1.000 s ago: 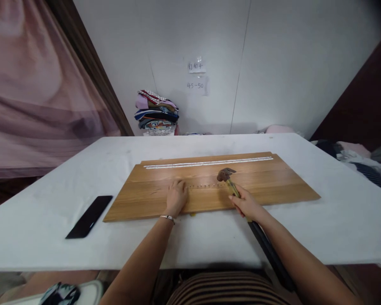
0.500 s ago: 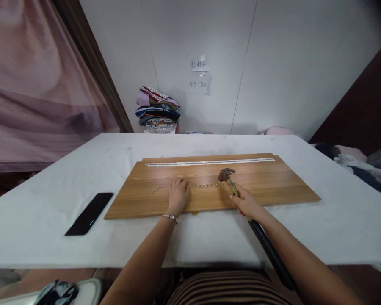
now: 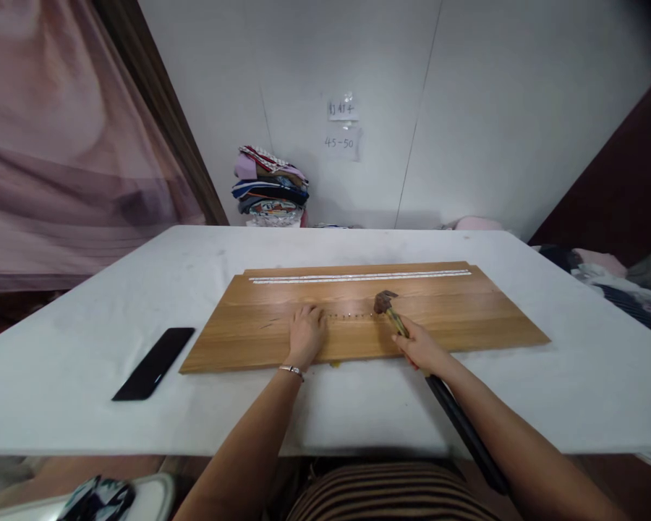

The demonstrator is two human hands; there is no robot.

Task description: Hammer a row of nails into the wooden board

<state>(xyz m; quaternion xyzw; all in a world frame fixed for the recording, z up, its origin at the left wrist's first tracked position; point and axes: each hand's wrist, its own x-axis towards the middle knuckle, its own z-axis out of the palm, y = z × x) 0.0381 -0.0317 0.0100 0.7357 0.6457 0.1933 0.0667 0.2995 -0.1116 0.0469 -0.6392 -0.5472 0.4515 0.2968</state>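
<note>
My right hand (image 3: 420,345) is wrapped round a claw hammer (image 3: 398,322) partway up its handle, and the black grip trails back along the forearm. The rusty head hangs low at the right end of a row of small nails (image 3: 349,315) in a wooden board (image 3: 445,318). My left hand (image 3: 307,334) lies palm down on the board at the left end of that row, fingers resting on the wood and holding nothing. A couple of loose thin nails (image 3: 270,323) appear to lie left of it.
The board lies on a white-covered table (image 3: 369,412), with white strips (image 3: 358,277) along its far side. A black phone-like slab (image 3: 155,363) lies to the left. Folded clothes (image 3: 271,184) are stacked behind the table, by a wall with paper notes (image 3: 341,142).
The hammer head has dropped slightly toward the nails. My left hand stays in the same place on the board.
</note>
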